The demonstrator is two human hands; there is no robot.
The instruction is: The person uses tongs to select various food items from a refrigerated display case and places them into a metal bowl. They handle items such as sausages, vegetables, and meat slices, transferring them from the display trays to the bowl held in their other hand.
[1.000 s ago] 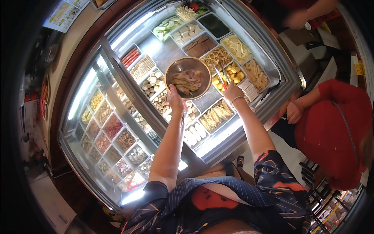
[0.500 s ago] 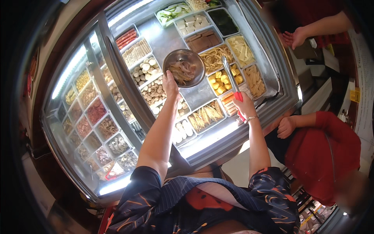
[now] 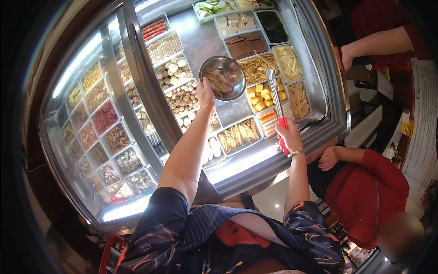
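My left hand [image 3: 206, 95] grips the rim of a round metal bowl [image 3: 237, 72], held over the open display case. Pale brownish strips of food [image 3: 221, 80] lie in the bowl. My right hand [image 3: 289, 135] is closed round the red grips of metal tongs [image 3: 273, 89], whose tips point away from me. The tongs pass above a tub of yellow pieces [image 3: 261, 97] and reach toward a tub of thin tan strands [image 3: 258, 66]. Near my right hand is a tub of orange and pale sticks [image 3: 268, 122].
Sliding glass with a metal frame [image 3: 145, 68] covers the case's left side, with several tubs beneath. Tubs of mushrooms [image 3: 182, 98], white cubes [image 3: 235, 23] and brown slabs [image 3: 246, 44] surround the bowl. A person in red [image 3: 369, 196] stands right; another person's arm [image 3: 378, 48] shows farther back.
The view has shifted slightly. Both hands keep hold of the bowl and tongs, with little movement over the tubs. The far person's hand at right has turned and lowered toward the case edge.
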